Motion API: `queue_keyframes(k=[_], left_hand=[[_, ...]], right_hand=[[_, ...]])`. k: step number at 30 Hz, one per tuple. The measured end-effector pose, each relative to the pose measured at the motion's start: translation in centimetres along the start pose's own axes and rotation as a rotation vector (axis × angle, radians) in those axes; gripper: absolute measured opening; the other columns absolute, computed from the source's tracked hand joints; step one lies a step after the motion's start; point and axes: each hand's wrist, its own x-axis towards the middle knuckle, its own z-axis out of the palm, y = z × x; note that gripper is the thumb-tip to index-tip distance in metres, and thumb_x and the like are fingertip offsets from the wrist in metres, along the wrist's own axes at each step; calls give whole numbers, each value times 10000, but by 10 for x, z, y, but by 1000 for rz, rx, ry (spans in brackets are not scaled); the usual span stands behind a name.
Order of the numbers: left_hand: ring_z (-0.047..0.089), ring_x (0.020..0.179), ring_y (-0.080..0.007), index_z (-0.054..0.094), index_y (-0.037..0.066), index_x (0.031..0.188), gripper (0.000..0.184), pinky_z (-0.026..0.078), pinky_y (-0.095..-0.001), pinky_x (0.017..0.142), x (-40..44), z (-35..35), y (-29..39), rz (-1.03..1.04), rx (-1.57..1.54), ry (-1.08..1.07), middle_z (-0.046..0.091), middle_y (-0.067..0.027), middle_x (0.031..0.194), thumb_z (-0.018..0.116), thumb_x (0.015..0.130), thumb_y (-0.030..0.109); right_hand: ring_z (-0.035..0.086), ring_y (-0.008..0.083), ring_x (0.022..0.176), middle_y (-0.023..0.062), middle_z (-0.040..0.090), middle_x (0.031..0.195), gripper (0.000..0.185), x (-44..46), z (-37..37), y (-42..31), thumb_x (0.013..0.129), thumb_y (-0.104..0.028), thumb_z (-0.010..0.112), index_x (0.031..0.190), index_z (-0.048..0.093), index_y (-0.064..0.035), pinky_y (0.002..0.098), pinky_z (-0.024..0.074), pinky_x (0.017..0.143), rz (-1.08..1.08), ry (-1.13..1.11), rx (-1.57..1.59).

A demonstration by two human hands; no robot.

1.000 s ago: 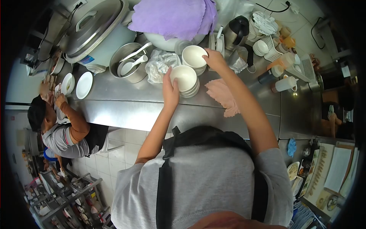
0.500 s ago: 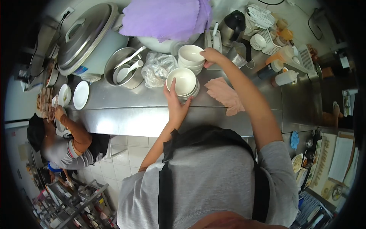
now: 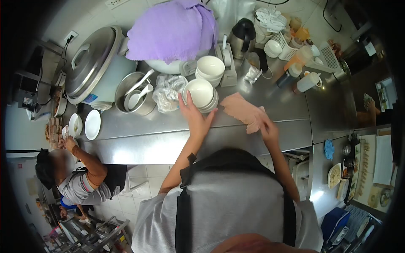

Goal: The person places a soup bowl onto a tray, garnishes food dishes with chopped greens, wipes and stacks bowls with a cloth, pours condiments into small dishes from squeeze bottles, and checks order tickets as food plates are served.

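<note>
Landmark: the near stack of round white bowls, on the shiny stainless-steel counter. Left hand is partly open, fingers spread up the near stack's left side, thumb at its near right; cups it, can't tell how firmly. Right hand, right of and nearer the body than the near stack, has fingers curled down onto the ragged peach cloth; can't tell if it's pinched. That cloth lies flat, just right of the near stack. Directly behind the near stack: a 2nd stack of round white bowls. Left of the near stack: crumpled clear plastic bag, then round steel pot with 2 white ladles.
</note>
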Motion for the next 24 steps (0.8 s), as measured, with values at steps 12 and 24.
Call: queue_keyframes(k=[12,24], left_hand=[[576,1041,-143,513,83,1311,383,451,-292,881,-125,87,68,74,-806,-1758,632,-53,1096,555,970,254],[610,1010,-195,493,162,1350,436,462,-338,895,-306,195,-55,-332,-500,-2173,644,-81,1107,447,998,415]], right_hand=[[657,344,925,199,686,965,344,-252,-27,143,856,-365,582,974,720,-72,432,514,802,671,-617,-374],[681,311,902,135,702,991,301,-354,-42,153,843,-323,568,981,727,-108,447,543,785,920,-813,-617]])
